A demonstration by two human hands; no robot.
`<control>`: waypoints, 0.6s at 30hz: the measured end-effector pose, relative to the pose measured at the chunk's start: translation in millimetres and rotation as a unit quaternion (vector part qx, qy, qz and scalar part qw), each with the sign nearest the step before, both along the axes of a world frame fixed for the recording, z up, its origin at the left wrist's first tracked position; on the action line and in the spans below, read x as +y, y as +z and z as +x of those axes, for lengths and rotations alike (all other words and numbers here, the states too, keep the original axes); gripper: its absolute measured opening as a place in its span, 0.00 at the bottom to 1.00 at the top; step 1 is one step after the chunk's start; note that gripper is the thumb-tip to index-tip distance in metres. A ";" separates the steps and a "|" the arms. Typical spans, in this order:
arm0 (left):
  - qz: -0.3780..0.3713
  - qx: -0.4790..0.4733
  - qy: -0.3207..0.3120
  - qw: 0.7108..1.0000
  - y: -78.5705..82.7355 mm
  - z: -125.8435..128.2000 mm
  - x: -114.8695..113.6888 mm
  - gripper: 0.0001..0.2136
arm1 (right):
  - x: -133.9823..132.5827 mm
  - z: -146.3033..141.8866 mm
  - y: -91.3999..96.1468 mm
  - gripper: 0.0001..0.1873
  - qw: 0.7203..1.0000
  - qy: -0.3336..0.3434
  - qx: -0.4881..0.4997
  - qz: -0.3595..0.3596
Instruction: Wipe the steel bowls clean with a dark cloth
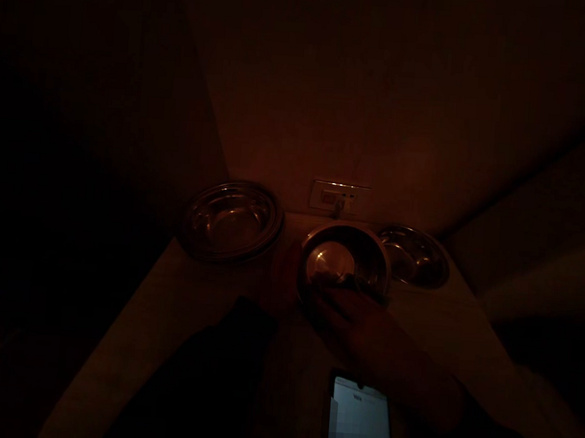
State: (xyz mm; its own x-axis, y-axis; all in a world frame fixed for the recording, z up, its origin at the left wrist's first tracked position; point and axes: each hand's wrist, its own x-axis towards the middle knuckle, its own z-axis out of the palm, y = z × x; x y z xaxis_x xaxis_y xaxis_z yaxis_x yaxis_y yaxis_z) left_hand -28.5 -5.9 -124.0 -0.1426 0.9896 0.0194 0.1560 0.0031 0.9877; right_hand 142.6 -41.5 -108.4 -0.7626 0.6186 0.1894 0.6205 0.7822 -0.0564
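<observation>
The scene is very dark. A round metal bowl (332,258) stands on the table, with light glinting on its inner bottom. My right hand (353,313) reaches over the bowl's near rim, its fingers dipping inside. Dark material shows by those fingertips; it may be a cloth, but the darkness hides its kind. My left hand (284,278) is a faint reddish shape close against the bowl's left side, and its fingers are lost in shadow. Below my right hand lies a phone (361,421) with its screen lit.
Several stacked metal dishes (232,225) sit at the table's back left. A metal plate with compartments (417,258) lies right of the bowl, partly behind it. A wall socket panel (340,197) with a plug is behind. The wooden table (114,340) has dark edges either side.
</observation>
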 end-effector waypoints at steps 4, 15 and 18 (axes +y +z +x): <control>0.013 0.034 -0.020 0.999 4.1 -1.9 2.1 0.13 | 1.6 10.4 5.8 0.22 1.000 0.024 0.002 -0.010; 0.005 -0.005 -0.005 1.000 10.0 -1.6 4.0 0.20 | -2.4 -5.7 -12.3 0.20 0.993 0.014 0.073 0.095; 0.016 -0.010 -0.038 0.999 12.0 -0.2 -0.8 0.20 | -0.8 -6.3 -11.2 0.20 0.990 -0.001 0.103 0.095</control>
State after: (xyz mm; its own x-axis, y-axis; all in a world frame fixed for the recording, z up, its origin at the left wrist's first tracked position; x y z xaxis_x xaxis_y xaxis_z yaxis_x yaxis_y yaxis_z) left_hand -28.7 -6.8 -112.0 -0.0682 0.9964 0.0499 0.1344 -0.0404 0.9901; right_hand 136.3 -42.4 -119.7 -0.6947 0.5575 0.4545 0.6119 0.7902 -0.0339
